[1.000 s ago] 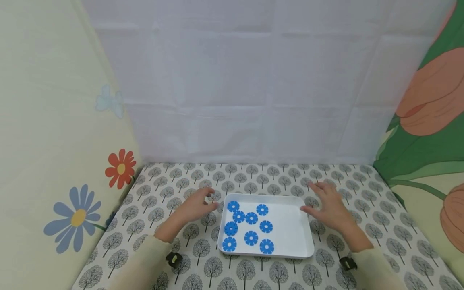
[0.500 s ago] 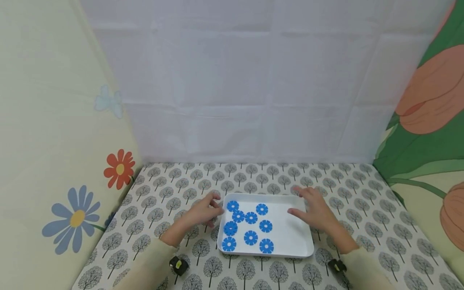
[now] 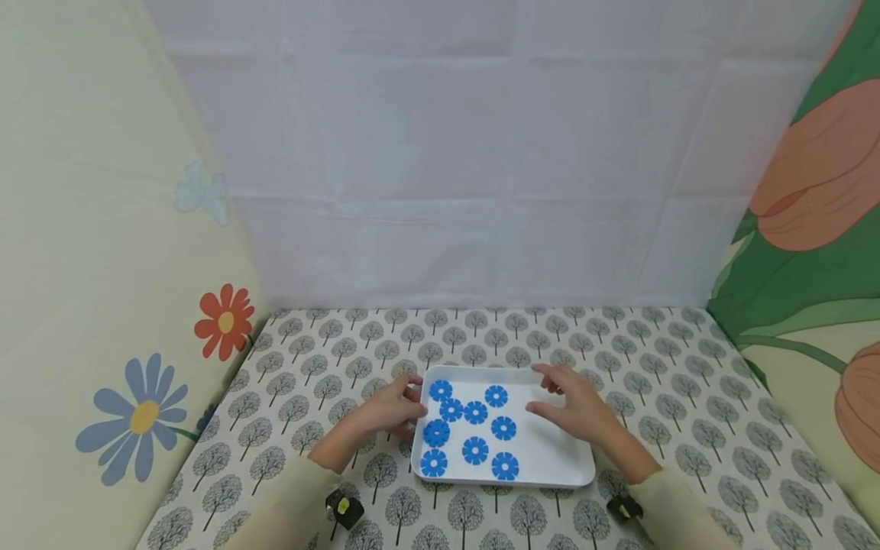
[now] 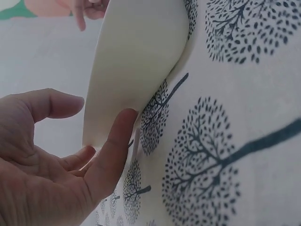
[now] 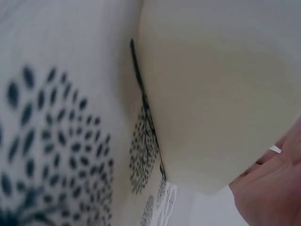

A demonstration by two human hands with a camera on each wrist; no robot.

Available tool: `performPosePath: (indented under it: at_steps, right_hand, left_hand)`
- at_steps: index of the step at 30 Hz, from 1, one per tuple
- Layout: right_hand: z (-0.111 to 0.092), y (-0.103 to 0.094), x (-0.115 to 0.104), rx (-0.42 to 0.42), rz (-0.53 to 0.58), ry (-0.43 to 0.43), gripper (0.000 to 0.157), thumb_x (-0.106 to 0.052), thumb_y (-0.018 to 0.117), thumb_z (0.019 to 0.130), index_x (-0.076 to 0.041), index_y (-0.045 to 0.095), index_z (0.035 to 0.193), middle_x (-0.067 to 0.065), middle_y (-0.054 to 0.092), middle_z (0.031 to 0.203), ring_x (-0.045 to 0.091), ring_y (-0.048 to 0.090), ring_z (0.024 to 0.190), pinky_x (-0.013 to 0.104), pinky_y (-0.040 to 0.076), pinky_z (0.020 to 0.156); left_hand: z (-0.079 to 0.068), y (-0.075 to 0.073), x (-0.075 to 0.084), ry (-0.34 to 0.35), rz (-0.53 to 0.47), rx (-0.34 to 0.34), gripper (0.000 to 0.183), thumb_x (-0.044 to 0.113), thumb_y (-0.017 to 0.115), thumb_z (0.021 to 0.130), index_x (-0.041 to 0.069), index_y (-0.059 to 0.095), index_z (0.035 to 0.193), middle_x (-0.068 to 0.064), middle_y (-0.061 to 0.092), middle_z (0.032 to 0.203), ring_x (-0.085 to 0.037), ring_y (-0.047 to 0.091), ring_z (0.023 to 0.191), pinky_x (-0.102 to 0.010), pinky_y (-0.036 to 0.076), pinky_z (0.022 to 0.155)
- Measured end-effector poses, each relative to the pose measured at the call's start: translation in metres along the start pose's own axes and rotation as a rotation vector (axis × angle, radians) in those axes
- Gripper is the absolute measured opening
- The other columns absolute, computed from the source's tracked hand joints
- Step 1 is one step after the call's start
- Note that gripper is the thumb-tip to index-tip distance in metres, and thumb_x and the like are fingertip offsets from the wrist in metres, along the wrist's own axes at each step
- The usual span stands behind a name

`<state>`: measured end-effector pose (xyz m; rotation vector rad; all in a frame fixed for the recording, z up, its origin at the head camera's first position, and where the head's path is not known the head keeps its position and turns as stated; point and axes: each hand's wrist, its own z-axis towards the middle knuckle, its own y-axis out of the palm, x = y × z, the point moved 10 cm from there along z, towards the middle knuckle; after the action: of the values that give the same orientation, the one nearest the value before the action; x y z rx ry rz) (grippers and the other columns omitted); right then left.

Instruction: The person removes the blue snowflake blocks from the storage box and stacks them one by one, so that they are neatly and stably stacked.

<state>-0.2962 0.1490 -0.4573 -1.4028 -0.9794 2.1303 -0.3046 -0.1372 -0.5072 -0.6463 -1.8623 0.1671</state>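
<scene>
A shallow white tray (image 3: pixel 550 458) lies on the cloth, with several blue notched plastic discs (image 3: pixel 475 412) spread over its left and middle parts. My left hand (image 3: pixel 392 410) is at the tray's left edge. In the left wrist view, one finger of the left hand (image 4: pixel 51 179) lies along the outer wall of the tray (image 4: pixel 127 61), while the thumb stands by the rim, not gripping it. Over the tray's right half hovers my right hand (image 3: pixel 574 406), thumb and fingers spread apart and holding nothing. The right wrist view shows the tray's outer wall (image 5: pixel 216 103) covering part of the right hand (image 5: pixel 268 188).
A cloth with printed trees (image 3: pixel 687 405) covers the table. Behind it hangs a white sheet (image 3: pixel 447 168). Flower-patterned curtains stand on the left (image 3: pixel 110 229) and right (image 3: pixel 811 290). Each wrist wears a small black device, one of them near the left sleeve (image 3: pixel 344 508).
My right hand has moved left, from beside the tray's right edge to over its right half. My left hand has moved right, up to the left edge. Tray and discs stay put.
</scene>
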Motion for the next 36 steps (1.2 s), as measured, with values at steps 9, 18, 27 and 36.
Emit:
performPosePath:
  at_steps: [9, 18, 27, 36]
  right_hand:
    - [0.003, 0.017, -0.004, -0.083, 0.039, 0.012, 0.066, -0.035, 0.082, 0.083, -0.007, 0.059, 0.138, 0.005, 0.066, 0.103, 0.013, 0.060, 0.091, 0.033, 0.056, 0.082]
    - [0.003, 0.036, -0.009, -0.184, 0.074, 0.001, 0.062, -0.033, 0.082, 0.084, -0.008, 0.062, 0.136, 0.003, 0.065, 0.105, 0.013, 0.059, 0.090, 0.025, 0.053, 0.078]
    - [0.002, 0.054, -0.013, -0.282, 0.073, -0.033, 0.058, -0.033, 0.081, 0.084, -0.010, 0.064, 0.134, 0.000, 0.063, 0.105, 0.013, 0.059, 0.090, 0.024, 0.054, 0.079]
    - [0.000, 0.063, -0.012, -0.341, 0.027, -0.007, 0.046, -0.029, 0.079, 0.085, -0.014, 0.069, 0.126, -0.004, 0.063, 0.106, 0.013, 0.058, 0.097, 0.031, 0.053, 0.088]
  left_hand:
    - [-0.002, 0.007, -0.002, 0.030, -0.088, -0.049, 0.071, -0.001, 0.065, 0.085, 0.006, 0.036, 0.149, -0.019, 0.051, 0.115, -0.031, 0.065, 0.086, -0.042, 0.062, 0.063]
    - [-0.003, 0.007, -0.003, 0.040, -0.124, -0.059, 0.071, -0.002, 0.064, 0.085, 0.006, 0.036, 0.149, -0.019, 0.050, 0.115, -0.031, 0.063, 0.088, -0.041, 0.062, 0.063]
    - [-0.003, 0.006, -0.005, 0.010, -0.110, -0.049, 0.074, -0.001, 0.064, 0.086, 0.006, 0.032, 0.152, -0.020, 0.051, 0.123, -0.031, 0.061, 0.098, -0.041, 0.062, 0.066]
    - [-0.003, 0.008, -0.005, 0.011, -0.123, -0.051, 0.077, -0.002, 0.063, 0.086, 0.006, 0.029, 0.154, -0.020, 0.049, 0.124, -0.030, 0.061, 0.100, -0.042, 0.062, 0.066]
